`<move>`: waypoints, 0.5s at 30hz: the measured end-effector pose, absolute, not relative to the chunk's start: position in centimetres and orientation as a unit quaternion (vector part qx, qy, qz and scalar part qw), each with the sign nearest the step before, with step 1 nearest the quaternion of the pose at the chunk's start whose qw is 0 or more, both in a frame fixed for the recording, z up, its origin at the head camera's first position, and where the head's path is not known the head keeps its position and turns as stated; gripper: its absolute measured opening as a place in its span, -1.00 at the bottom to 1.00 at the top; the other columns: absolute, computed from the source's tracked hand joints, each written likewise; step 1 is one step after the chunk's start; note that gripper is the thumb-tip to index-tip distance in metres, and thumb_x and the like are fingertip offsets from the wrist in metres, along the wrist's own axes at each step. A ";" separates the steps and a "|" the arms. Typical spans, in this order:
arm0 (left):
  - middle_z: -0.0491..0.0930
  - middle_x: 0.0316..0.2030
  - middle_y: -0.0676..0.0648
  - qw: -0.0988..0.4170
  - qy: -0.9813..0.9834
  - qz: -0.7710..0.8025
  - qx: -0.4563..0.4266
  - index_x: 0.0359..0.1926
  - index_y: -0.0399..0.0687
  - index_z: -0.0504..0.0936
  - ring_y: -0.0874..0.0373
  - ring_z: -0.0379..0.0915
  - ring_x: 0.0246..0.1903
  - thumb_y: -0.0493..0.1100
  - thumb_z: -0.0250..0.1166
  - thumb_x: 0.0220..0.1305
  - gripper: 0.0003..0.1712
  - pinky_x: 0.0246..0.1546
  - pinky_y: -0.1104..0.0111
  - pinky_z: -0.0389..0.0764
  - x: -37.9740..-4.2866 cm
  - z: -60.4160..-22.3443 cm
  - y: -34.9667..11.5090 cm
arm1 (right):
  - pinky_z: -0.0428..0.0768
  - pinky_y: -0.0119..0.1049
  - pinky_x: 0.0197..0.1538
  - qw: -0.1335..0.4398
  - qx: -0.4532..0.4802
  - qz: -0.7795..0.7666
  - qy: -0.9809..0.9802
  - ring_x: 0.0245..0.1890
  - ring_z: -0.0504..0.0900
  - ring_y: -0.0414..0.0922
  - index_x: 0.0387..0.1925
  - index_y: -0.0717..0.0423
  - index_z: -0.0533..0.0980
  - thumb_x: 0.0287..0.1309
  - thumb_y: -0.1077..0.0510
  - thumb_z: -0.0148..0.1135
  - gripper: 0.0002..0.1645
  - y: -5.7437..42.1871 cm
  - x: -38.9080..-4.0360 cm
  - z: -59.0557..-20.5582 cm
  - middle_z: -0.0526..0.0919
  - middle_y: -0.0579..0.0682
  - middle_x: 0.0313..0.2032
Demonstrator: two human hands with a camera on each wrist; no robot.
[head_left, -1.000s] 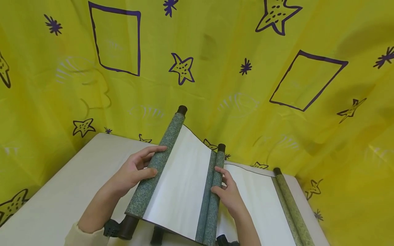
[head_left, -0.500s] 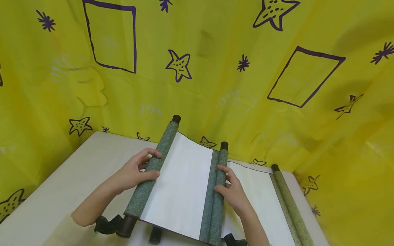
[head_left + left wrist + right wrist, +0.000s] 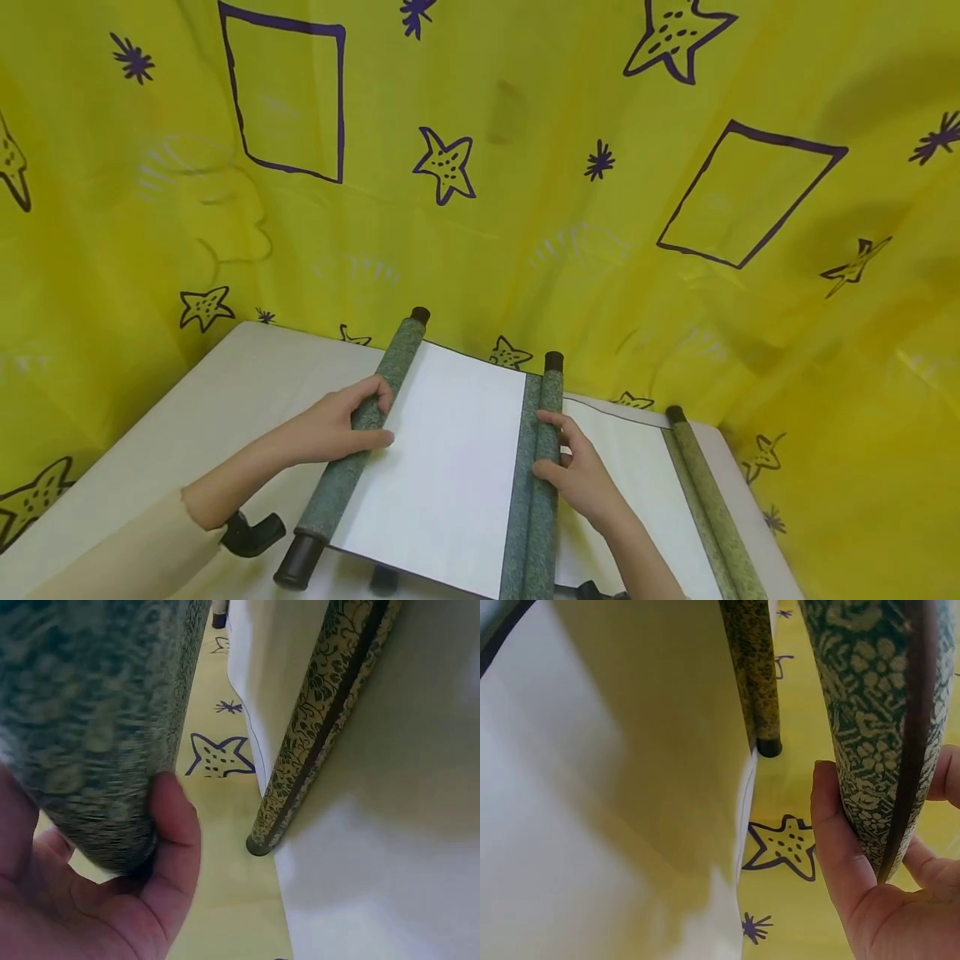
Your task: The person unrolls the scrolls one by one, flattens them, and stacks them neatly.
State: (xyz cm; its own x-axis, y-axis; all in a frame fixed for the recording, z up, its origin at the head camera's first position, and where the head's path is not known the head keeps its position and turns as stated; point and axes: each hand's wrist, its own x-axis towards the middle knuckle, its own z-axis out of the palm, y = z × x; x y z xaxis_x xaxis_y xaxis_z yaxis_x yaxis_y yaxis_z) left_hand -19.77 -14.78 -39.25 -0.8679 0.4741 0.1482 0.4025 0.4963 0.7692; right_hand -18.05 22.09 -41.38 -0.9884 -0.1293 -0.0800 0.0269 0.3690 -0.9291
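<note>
A hanging scroll with green patterned rolled ends and a white sheet (image 3: 450, 467) is held partly unrolled. My left hand (image 3: 330, 433) grips its left roll (image 3: 341, 492), fingers over the far side and thumb on the near edge. That hand (image 3: 135, 900) curls round the green roll (image 3: 97, 697) in the left wrist view. On the right, my other hand (image 3: 585, 479) holds the thinner right roll (image 3: 552, 400) between thumb and fingers. The right wrist view shows the fingers (image 3: 840, 840) round this green roll (image 3: 877, 742). Part of the right palm is cut off there.
Below lies a second open scroll, with white paper (image 3: 630, 467) and an olive roll (image 3: 708, 492) at right. Its other patterned roll (image 3: 315, 712) shows in the left wrist view. Both rest on a pale table (image 3: 247, 375). A yellow curtain (image 3: 510, 217) hangs behind.
The left hand has lowered the left roll and moved it slightly left. The right roll has shifted slightly right. The rolls' top ends stand farther apart and the sheet lies flatter.
</note>
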 end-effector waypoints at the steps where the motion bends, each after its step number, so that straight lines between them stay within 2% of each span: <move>1: 0.45 -0.13 -0.06 0.046 0.865 0.430 0.255 -0.19 0.09 0.36 0.06 0.33 -0.27 -0.11 0.40 0.23 -0.67 -0.35 0.27 0.34 -19.8 -39.3 -14.8 | 0.61 -0.15 -0.07 0.072 -0.031 -0.560 0.825 -0.07 0.61 0.02 0.40 -0.16 0.29 0.15 0.37 0.26 -0.18 22.2 -18.0 -41.4 0.40 0.21 0.16; 5: 0.46 -0.20 -0.09 0.061 0.871 0.412 0.262 -0.12 0.06 0.41 0.16 0.20 -0.51 -0.23 0.31 0.23 -0.73 -0.49 0.34 0.29 -19.8 -39.2 -15.1 | 0.59 -0.18 -0.12 0.070 -0.036 -0.551 0.831 -0.13 0.59 0.01 0.39 -0.15 0.30 0.14 0.37 0.26 -0.19 22.4 -17.7 -41.1 0.39 0.23 0.17; 9: 0.50 -0.20 -0.05 0.065 0.878 0.396 0.262 -0.07 0.06 0.50 0.22 0.13 -0.57 -0.24 0.20 0.22 -0.75 -0.50 0.36 0.28 -19.8 -39.0 -15.3 | 0.57 -0.20 -0.16 0.062 -0.035 -0.537 0.841 -0.17 0.57 0.01 0.37 -0.16 0.32 0.13 0.38 0.27 -0.19 22.8 -17.5 -40.6 0.39 0.22 0.16; 10: 0.49 -0.25 -0.03 0.067 0.879 0.394 0.260 -0.08 0.06 0.51 0.23 0.12 -0.58 -0.24 0.19 0.23 -0.77 -0.51 0.37 0.27 -19.8 -39.0 -15.4 | 0.56 -0.20 -0.15 0.063 -0.036 -0.533 0.843 -0.17 0.57 0.01 0.37 -0.16 0.32 0.13 0.38 0.27 -0.19 22.9 -17.5 -40.6 0.39 0.22 0.16; 13: 0.41 -0.36 0.01 0.070 0.878 0.396 0.261 -0.13 0.04 0.47 0.25 0.10 -0.59 -0.17 0.25 0.27 -0.83 -0.52 0.37 0.25 -19.7 -39.1 -15.7 | 0.55 -0.21 -0.16 0.069 -0.040 -0.525 0.847 -0.16 0.56 0.01 0.38 -0.16 0.31 0.14 0.37 0.27 -0.20 23.1 -17.4 -40.4 0.37 0.22 0.18; 15: 0.36 -0.41 0.01 0.068 0.875 0.397 0.268 -0.15 0.03 0.43 0.24 0.11 -0.59 -0.12 0.33 0.26 -0.76 -0.51 0.38 0.24 -19.6 -39.1 -15.8 | 0.55 -0.21 -0.16 0.069 -0.043 -0.522 0.849 -0.16 0.55 0.01 0.38 -0.16 0.30 0.14 0.36 0.27 -0.20 23.2 -17.4 -40.3 0.37 0.22 0.18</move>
